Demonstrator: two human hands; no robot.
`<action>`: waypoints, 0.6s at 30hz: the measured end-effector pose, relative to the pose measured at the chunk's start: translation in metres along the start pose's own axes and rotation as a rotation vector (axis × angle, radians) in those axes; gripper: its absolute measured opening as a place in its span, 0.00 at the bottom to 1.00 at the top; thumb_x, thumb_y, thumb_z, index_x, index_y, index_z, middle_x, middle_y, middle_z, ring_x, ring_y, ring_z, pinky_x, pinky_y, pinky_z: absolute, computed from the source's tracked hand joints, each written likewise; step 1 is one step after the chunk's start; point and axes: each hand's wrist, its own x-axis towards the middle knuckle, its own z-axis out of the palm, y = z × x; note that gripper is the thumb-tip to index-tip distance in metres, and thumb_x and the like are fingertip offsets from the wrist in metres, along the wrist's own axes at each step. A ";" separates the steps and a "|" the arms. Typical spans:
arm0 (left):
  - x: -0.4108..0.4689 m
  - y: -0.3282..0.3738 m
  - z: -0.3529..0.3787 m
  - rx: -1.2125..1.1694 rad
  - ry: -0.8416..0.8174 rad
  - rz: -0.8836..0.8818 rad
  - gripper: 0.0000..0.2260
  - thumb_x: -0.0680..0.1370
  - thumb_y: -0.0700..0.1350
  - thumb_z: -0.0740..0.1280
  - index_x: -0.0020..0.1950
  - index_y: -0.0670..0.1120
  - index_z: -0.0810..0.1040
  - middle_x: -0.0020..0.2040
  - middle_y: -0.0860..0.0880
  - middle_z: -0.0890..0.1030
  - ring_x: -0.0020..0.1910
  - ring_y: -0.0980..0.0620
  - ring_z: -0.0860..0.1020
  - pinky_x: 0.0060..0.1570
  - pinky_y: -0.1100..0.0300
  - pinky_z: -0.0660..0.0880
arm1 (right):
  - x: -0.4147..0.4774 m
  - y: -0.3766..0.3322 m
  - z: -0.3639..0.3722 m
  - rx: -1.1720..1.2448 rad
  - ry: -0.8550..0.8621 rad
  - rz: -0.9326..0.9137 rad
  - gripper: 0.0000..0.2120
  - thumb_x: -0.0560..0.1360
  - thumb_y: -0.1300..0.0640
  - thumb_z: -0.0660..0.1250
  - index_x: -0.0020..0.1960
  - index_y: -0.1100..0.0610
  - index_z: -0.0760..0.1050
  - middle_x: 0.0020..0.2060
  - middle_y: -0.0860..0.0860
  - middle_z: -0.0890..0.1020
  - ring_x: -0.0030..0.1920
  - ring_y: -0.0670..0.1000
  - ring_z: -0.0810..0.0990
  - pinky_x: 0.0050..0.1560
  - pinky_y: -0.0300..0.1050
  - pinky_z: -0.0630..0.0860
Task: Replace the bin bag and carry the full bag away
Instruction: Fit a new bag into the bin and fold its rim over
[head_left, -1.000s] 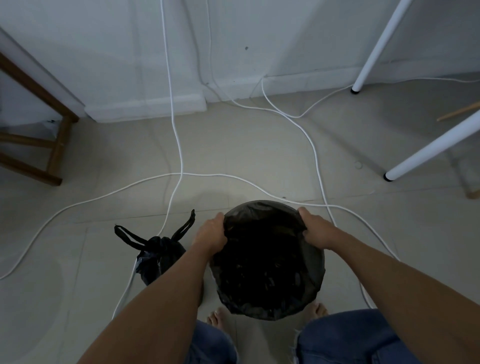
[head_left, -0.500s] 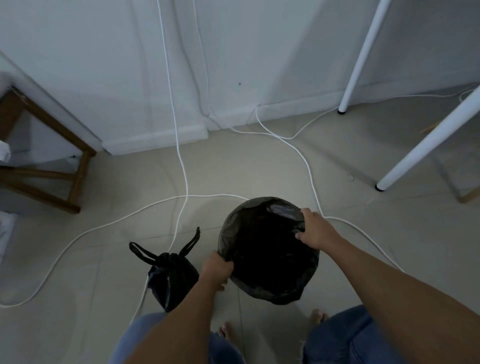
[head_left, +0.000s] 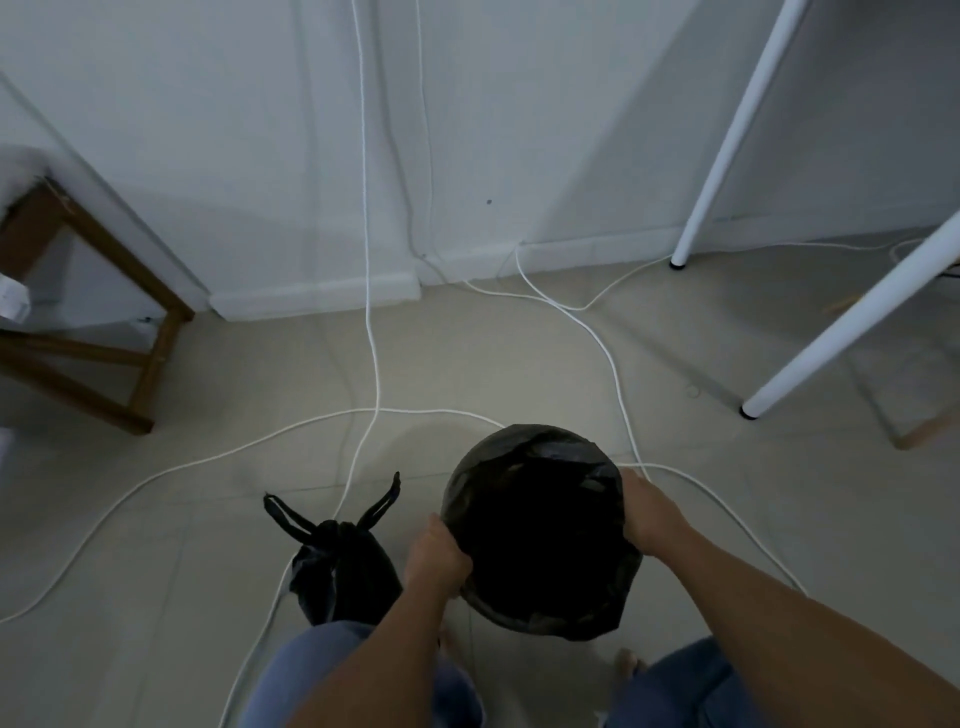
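A round bin lined with a fresh black bag (head_left: 535, 525) stands on the tiled floor just in front of my knees. My left hand (head_left: 436, 556) grips the bag's folded rim on the bin's left side. My right hand (head_left: 649, 512) grips the rim on the right side. The bag's edge hangs over the bin's outside. To the left of the bin sits the full black bag (head_left: 337, 571), tied shut, with its two drawstring loops sticking up. No hand touches it.
Several white cables (head_left: 371, 374) cross the floor around the bin and the full bag. A wooden stool frame (head_left: 150, 358) stands at the left. Two white table legs (head_left: 727, 135) slant down at the right, near the wall's skirting board.
My left hand slid from the top left of the rim down to its lower left side. The view tilted up, showing more wall. My right hand stayed on the right rim.
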 end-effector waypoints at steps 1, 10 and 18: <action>0.001 -0.003 0.000 -0.028 -0.037 -0.026 0.19 0.76 0.43 0.65 0.65 0.41 0.67 0.60 0.42 0.75 0.58 0.43 0.77 0.50 0.58 0.75 | -0.001 0.000 -0.001 -0.012 -0.009 -0.017 0.25 0.72 0.54 0.63 0.68 0.57 0.65 0.63 0.60 0.75 0.61 0.61 0.76 0.58 0.52 0.74; 0.041 0.035 -0.009 0.060 0.175 0.208 0.28 0.78 0.47 0.63 0.76 0.47 0.58 0.70 0.41 0.68 0.67 0.41 0.71 0.64 0.50 0.70 | 0.007 -0.019 -0.025 -0.262 -0.166 -0.106 0.34 0.68 0.54 0.67 0.72 0.49 0.58 0.66 0.55 0.70 0.63 0.60 0.75 0.58 0.54 0.75; 0.081 0.049 -0.014 0.339 0.081 0.409 0.13 0.77 0.41 0.64 0.59 0.49 0.80 0.56 0.43 0.82 0.54 0.42 0.79 0.51 0.54 0.75 | 0.040 -0.026 -0.001 -0.067 -0.005 -0.189 0.09 0.76 0.54 0.62 0.55 0.54 0.75 0.53 0.57 0.81 0.53 0.59 0.79 0.50 0.48 0.74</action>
